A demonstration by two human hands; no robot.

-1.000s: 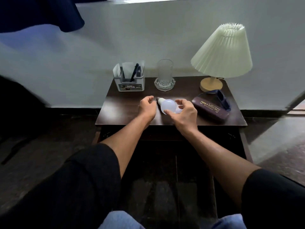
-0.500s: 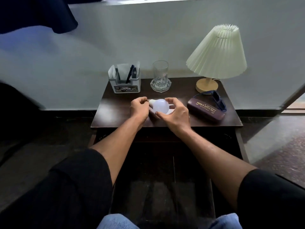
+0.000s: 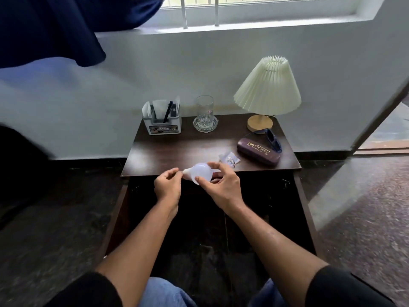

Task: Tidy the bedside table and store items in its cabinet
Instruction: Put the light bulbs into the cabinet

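A white light bulb (image 3: 201,173) hangs just past the front edge of the dark wooden bedside table (image 3: 177,151). My right hand (image 3: 221,185) grips its round globe from the right. My left hand (image 3: 168,185) pinches the bulb's narrow base at the left. Below both hands the open cabinet (image 3: 276,196) is dark inside. On the tabletop lie a small clear packet with metal rings (image 3: 229,159), a maroon glasses case (image 3: 257,150) and dark sunglasses (image 3: 274,139).
A white holder with papers and pens (image 3: 162,124) stands at the back left, a glass on a cut-glass dish (image 3: 204,116) beside it, a pleated lamp (image 3: 267,87) at the back right. The wall is right behind. An open door (image 3: 376,120) stands at right.
Both hands have lifted the bulb off the tabletop and drawn it toward me, past the front edge. The small packet it covered now shows on the table.
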